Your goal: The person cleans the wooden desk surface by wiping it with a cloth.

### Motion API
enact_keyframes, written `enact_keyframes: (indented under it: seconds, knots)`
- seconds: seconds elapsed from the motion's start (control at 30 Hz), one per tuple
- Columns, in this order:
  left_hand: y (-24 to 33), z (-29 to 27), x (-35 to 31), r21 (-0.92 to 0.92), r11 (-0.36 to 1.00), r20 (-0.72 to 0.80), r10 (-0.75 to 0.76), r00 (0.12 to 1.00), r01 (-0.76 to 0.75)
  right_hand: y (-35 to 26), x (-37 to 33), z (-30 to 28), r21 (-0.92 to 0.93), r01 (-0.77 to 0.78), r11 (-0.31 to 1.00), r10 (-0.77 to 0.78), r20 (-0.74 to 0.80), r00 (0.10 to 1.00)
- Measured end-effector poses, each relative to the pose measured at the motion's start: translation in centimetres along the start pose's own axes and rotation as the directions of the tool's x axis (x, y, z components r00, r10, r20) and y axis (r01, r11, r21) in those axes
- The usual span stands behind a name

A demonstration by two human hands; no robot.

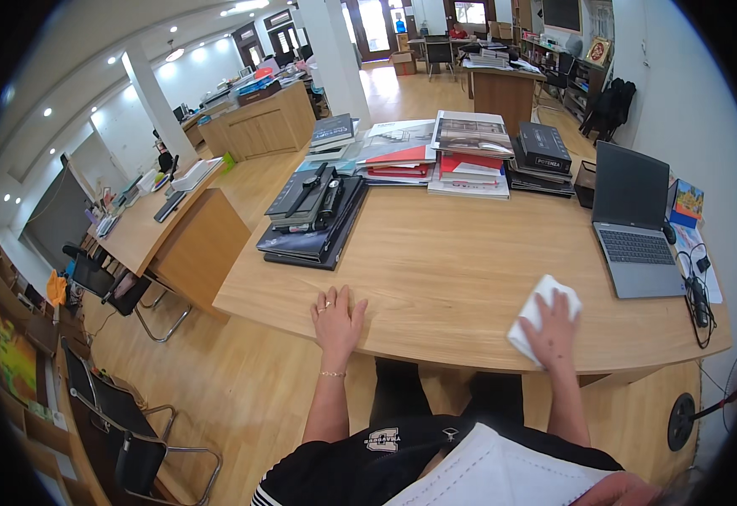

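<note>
My left hand lies flat on the front edge of the wooden desk, fingers spread and nothing in them. A ring and a bracelet show on it. Farther right, my right hand holds a folded white cloth against the desktop, its fingers over the cloth. Part of the cloth sticks out past the fingertips and on the left of the hand. To the right of that hand stands an open grey laptop.
Dark folders and binders are stacked at the desk's left. Catalogues and dark boxes line the far edge. A power strip with cables lies at the right edge. Black chairs stand at the left.
</note>
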State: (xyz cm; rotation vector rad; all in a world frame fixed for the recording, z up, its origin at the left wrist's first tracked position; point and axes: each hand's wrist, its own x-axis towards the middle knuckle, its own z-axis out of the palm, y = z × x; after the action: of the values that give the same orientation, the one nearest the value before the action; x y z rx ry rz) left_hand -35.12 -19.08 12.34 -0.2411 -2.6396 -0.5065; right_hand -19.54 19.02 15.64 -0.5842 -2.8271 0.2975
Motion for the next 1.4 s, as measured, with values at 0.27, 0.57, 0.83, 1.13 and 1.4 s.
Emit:
enact_keyframes:
  seconds: [0.27,0.57,0.83,1.13,1.4]
  knots:
    - [0.4,0.0,0.3,-0.03,1.0,-0.002,0.006,1.0,-0.006,-10.2,0.0,3.1,0.124,0.393,0.911,-0.4,0.028,0.916]
    - [0.1,0.1,0.0,-0.008,0.999,-0.026,0.044,0.999,-0.044,-7.4,-1.9,1.9,0.154,0.487,0.86,-0.502,0.078,0.861]
    - [0.0,-0.2,0.0,-0.036,0.999,0.003,0.02,1.0,-0.02,4.5,1.0,-0.8,0.028,0.196,0.98,-0.197,0.088,0.976]
    - [0.3,0.0,0.3,-0.006,1.0,-0.021,0.022,1.0,-0.023,8.2,11.8,1.5,-0.121,0.002,0.993,-0.001,0.008,1.0]
    - [0.5,0.1,0.1,-0.041,0.999,-0.004,0.005,1.0,-0.005,-11.3,14.1,6.8,-0.018,0.402,0.915,-0.398,0.111,0.911]
